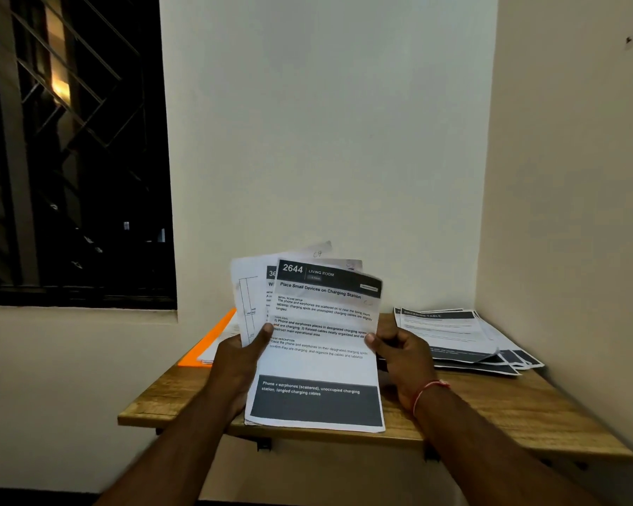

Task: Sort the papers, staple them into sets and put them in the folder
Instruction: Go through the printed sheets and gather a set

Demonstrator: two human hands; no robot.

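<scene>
I hold a fanned sheaf of white printed papers upright over the wooden surface. The fingers of my left hand and right hand are curled round its side edges, thumbs in front. A flat orange folder lies back left, and a stack of printed sheets lies at the right.

I'm seeing matt printed paper sheets, a grainy wooden table with dull finish, and a smooth orange folder.
</scene>
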